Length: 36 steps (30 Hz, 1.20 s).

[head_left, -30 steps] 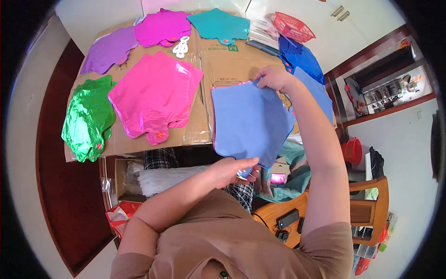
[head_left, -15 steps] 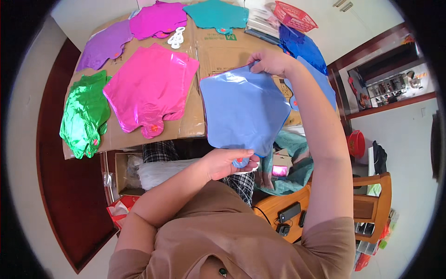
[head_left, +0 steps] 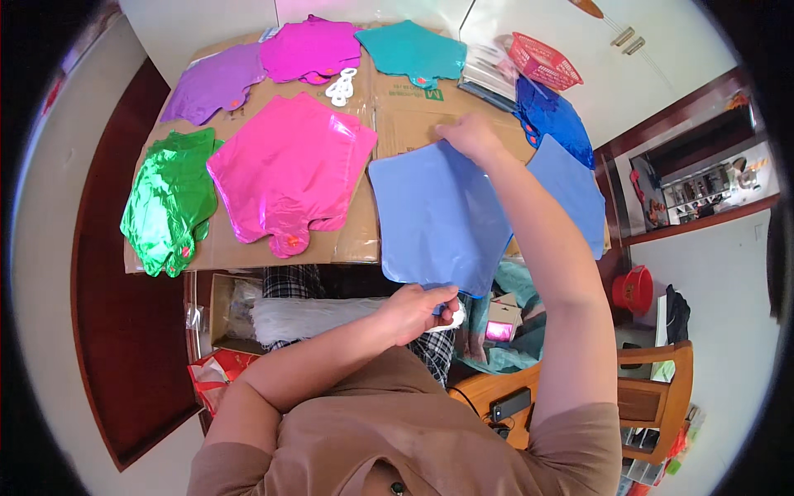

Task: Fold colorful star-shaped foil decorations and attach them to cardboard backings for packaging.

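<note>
In front of me hangs a flat light blue foil balloon point(head_left: 438, 219), star-shaped, its lower part beyond the cardboard's near edge. My left hand point(head_left: 418, 312) is closed in a pinch on its bottom tab, which the fingers mostly cover. At the balloon's top edge my right hand point(head_left: 471, 139) is closed too, thumb and finger gripping a corner. Beside it on the right, partly behind my right forearm, lies another light blue foil balloon point(head_left: 571, 194). A pink stack of foil balloons point(head_left: 289, 174) rests to the left.
Cardboard point(head_left: 351, 236) covers the table. Around it lie green point(head_left: 169, 198), purple point(head_left: 217, 83), magenta point(head_left: 310, 50), teal point(head_left: 413, 51) and dark blue point(head_left: 554, 120) foil balloons. White rings point(head_left: 341, 88) and a red basket point(head_left: 544, 62) sit farther back. A white stringy bundle point(head_left: 318, 314) crosses my lap.
The view has shifted, so the table sits lower and farther right. Both hands keep hold of the light blue balloon. Its top edge now slants, and more of the balloon at the right shows.
</note>
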Tool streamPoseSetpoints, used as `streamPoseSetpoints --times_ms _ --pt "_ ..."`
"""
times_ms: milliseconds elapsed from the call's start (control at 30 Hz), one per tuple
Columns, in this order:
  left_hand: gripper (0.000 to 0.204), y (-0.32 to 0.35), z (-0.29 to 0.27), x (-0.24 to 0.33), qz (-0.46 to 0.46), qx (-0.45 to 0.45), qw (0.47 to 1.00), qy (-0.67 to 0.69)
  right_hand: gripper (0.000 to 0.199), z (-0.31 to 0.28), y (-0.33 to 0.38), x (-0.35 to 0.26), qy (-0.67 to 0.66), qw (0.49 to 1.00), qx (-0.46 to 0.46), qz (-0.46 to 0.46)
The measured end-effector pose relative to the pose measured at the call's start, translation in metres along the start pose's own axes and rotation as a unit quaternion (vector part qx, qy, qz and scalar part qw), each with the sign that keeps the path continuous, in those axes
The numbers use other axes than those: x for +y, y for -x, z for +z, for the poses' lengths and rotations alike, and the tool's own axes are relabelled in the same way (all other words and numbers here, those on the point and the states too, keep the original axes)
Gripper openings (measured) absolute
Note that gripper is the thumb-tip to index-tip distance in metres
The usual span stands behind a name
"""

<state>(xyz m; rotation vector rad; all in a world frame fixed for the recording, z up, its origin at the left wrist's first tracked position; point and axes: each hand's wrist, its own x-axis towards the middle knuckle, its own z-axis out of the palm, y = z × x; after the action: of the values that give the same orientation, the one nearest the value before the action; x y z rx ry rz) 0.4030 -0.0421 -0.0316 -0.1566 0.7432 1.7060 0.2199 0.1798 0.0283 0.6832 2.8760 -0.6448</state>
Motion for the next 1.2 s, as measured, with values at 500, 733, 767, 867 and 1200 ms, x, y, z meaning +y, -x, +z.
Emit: streamPoseSetpoints --times_ms 500,733,767,867,1200 --pt "0.022 0.0 0.004 0.005 -0.001 0.042 0.999 -0.007 0.029 -0.006 -0.014 0.008 0.043 0.993 -0.052 -0.094" --pt "0.021 0.002 0.0 0.007 0.003 0.028 1.0 0.007 0.024 -0.039 0.011 0.004 -0.117 0.975 -0.186 -0.01" --pt "0.021 0.001 -0.001 0.006 0.0 0.025 1.0 0.007 0.026 -0.043 0.008 0.011 -0.105 0.971 -0.214 -0.015" --pt "0.022 0.001 -0.003 0.009 -0.008 -0.01 1.0 0.013 0.027 -0.039 0.004 0.021 -0.043 0.972 -0.208 -0.101" --pt "0.025 0.0 -0.007 0.012 -0.044 0.007 0.998 0.044 0.024 -0.033 0.001 0.02 -0.075 0.967 -0.22 -0.102"
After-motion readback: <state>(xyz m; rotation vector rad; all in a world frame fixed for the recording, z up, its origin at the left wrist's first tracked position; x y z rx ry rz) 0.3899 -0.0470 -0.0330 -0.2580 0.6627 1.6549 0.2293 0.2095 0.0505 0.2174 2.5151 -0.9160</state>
